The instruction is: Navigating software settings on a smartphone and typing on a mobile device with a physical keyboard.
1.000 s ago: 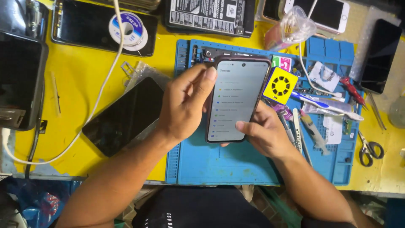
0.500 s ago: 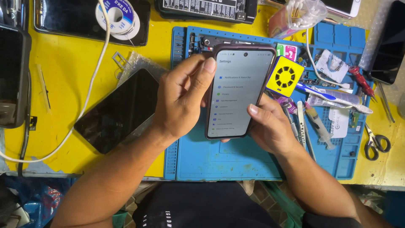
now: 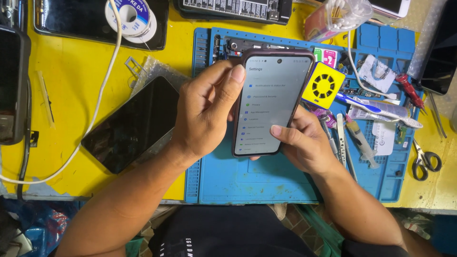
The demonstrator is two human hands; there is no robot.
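A smartphone (image 3: 271, 102) with a lit pale screen showing a menu list is held upright above the blue work mat (image 3: 238, 183). My left hand (image 3: 204, 109) grips its left edge, thumb lying against the top left of the screen. My right hand (image 3: 304, 143) supports the phone's lower right side from beneath, and its thumb rests on the lower right of the screen.
A dark phone screen (image 3: 131, 123) lies on bubble wrap on the yellow table, left of the mat. A white cable (image 3: 102, 90) crosses the table. A yellow square gadget (image 3: 323, 85), a toothbrush, tweezers, a syringe and scissors (image 3: 426, 162) crowd the mat's right side. A solder spool (image 3: 131, 16) sits at the back.
The phone and both hands keep their grip. My right thumb has shifted on the lower screen and the listed menu has changed. The camera view has drifted slightly.
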